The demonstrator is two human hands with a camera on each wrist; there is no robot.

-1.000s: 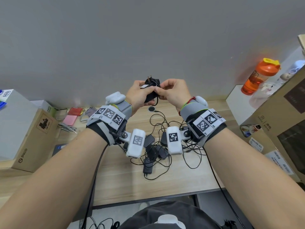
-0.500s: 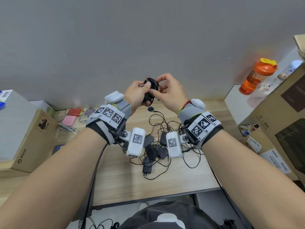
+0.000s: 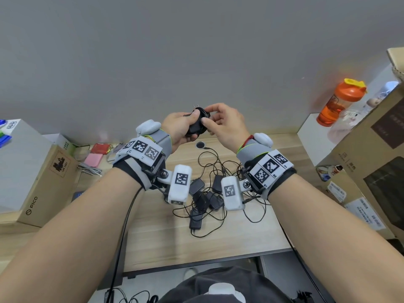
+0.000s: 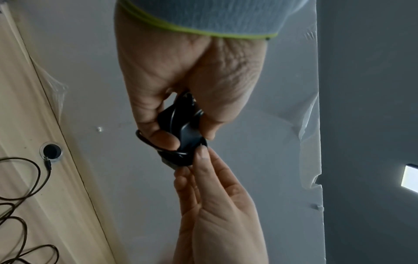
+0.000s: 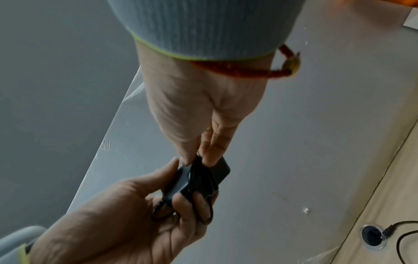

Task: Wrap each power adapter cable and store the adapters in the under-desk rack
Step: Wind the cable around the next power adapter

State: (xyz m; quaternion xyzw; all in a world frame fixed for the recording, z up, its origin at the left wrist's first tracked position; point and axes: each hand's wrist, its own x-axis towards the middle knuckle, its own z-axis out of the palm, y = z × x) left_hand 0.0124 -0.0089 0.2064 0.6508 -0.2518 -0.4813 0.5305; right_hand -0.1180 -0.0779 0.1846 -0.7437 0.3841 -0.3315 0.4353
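Note:
A black power adapter (image 3: 195, 124) with its thin cable wound round it is held up in front of the wall, prongs pointing up. My left hand (image 3: 179, 130) grips its body, thumb on top and fingers underneath (image 4: 162, 137). My right hand (image 3: 220, 124) pinches the wound cable (image 5: 199, 171) on the adapter between thumb and fingertips (image 4: 201, 155). A small loop of cable (image 5: 158, 212) hangs by my left fingers. On the wooden desk (image 3: 153, 235) below lies a pile of several more black adapters (image 3: 202, 201) with tangled cables.
A round cable grommet (image 3: 200, 145) sits at the desk's back edge. Cardboard boxes (image 3: 41, 182) stand left, large boxes (image 3: 371, 162) right. An orange bottle (image 3: 340, 101) stands on a white box. Pink and red packets (image 3: 96, 154) lie at the back left.
Both hands have risen a little with the adapter. The loose cable that hung below it a second ago is now wound onto it; my right hand shifted over the top.

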